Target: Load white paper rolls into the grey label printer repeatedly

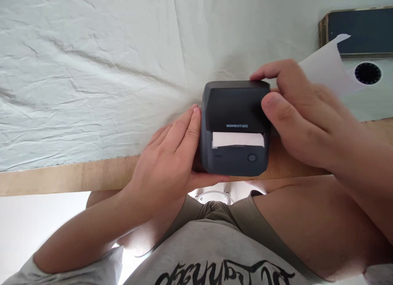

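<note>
A dark label printer [236, 105] marked NIIMBOT sits at the table's front edge, its lid down. From the slot across its front sticks a short strip of white paper [238, 139], above a round power button [252, 157]. My left hand [172, 154] lies along the printer's left side, fingers together and stretched out, thumb under its front edge. At the upper right corner of the printer, my right hand [294, 105] grips the lid's side between thumb and fingers.
A pale wrinkled cloth [92, 72] covers the table, with a bare wooden edge [61, 178] in front. Behind my right hand lies a curled white paper [325, 68], partly over a dark phone [365, 31]. A round black-and-white object [367, 73] is near it.
</note>
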The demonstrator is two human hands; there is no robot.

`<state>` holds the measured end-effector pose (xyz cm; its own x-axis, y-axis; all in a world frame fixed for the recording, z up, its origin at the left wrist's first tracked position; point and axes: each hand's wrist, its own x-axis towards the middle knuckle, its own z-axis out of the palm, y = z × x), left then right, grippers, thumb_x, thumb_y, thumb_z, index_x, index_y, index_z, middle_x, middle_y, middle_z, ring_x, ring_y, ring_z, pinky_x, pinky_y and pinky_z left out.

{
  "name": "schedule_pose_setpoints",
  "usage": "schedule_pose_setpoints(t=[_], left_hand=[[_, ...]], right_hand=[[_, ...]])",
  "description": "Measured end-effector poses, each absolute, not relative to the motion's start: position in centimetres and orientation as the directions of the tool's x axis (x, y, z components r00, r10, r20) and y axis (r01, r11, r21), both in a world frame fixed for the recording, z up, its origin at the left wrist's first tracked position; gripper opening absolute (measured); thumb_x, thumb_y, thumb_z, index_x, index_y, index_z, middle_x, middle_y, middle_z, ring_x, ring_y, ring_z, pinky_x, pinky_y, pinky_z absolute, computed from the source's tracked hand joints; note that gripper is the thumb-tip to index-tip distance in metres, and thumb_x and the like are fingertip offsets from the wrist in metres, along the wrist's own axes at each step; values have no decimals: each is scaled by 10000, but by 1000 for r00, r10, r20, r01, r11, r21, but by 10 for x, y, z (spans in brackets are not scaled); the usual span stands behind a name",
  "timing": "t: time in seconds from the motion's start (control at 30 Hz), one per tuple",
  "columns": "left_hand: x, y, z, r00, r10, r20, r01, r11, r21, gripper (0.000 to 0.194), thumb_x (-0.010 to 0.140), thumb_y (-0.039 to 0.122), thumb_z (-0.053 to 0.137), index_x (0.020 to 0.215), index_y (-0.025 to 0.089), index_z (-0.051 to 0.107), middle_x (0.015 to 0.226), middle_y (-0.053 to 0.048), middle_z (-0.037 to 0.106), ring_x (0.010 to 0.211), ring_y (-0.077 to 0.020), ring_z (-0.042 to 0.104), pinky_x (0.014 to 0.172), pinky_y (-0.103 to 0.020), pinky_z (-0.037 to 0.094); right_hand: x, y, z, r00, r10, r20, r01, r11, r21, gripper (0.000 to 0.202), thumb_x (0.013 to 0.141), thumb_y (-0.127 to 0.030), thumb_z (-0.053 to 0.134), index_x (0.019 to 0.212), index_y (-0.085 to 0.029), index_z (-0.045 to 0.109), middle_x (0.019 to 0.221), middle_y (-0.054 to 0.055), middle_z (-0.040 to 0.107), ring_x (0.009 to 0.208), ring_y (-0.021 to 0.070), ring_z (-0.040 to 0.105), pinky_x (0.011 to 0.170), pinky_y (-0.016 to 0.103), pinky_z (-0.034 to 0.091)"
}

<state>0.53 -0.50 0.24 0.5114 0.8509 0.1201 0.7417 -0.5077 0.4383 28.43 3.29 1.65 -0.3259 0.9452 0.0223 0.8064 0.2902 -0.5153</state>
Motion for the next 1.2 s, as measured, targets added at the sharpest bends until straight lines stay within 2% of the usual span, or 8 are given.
schedule_pose_setpoints(t=[0.27,0.47,0.67,0.8,0.93,1.0,1.1,1.2], left_hand=[[2,-3,-1,584,760,285,712,-648,268,998,1042,803,738,1753,152,478,1636,-248,710,1485,-413,748,1293,-543,619],[3,-2,-2,603,751,269,699,-660,275,928,1041,743,758,1710,146,517,1613,-249,726,1415,-423,785,1267,-594,626],[-1,-2,-8,568,790,233,693,-611,383,1082,1020,915,632,1764,154,439,1662,-230,693,1464,-416,747,1273,-574,602],[-5,0,-3,562,820,108,696,-540,473,1079,1056,947,478,1782,151,422,1716,-222,641,1548,-436,667,1291,-603,565],[-5,1,1,569,818,86,695,-534,481,992,1093,864,490,1786,158,428,1745,-228,605,1552,-451,648,1275,-621,569],[-4,2,1,570,816,101,691,-542,479,1018,1090,883,486,1770,127,452,1726,-245,619,1538,-455,658,1269,-618,577],[-4,2,1,577,808,119,685,-558,469,1036,1094,897,462,1749,94,470,1707,-261,631,1522,-449,675,1263,-601,581],[-5,2,2,580,807,114,697,-564,444,1007,1101,899,421,1747,128,469,1713,-235,634,1522,-431,680,1241,-574,592]], right_hand=[[287,37,11,-419,907,35,741,364,-565,887,1099,-889,84,1634,-252,394,732,-35,456,552,-25,406,572,130,262],[294,41,6,-486,872,55,695,424,-581,883,1112,-871,120,1687,-243,355,714,-39,446,547,-5,425,559,152,273],[309,50,10,-579,815,-27,688,471,-552,938,1054,-913,396,1752,-301,260,876,-38,709,588,25,545,560,200,345],[305,43,25,-510,860,-17,732,423,-535,955,971,-974,502,1676,-337,409,812,-61,698,547,19,518,525,233,355],[292,35,39,-327,935,138,817,353,-457,696,1054,-870,471,1496,-346,589,666,-86,589,525,-15,439,684,277,507],[290,37,40,-372,913,167,804,407,-433,667,1064,-864,456,1464,-352,609,664,-93,588,524,-21,421,695,282,517],[291,44,38,-531,828,180,726,555,-406,704,1041,-928,410,1402,-362,620,625,-108,559,486,-28,353,581,264,386],[294,44,39,-527,823,210,738,566,-367,632,1064,-880,400,1335,-374,662,602,-105,548,510,-27,351,624,299,396]])
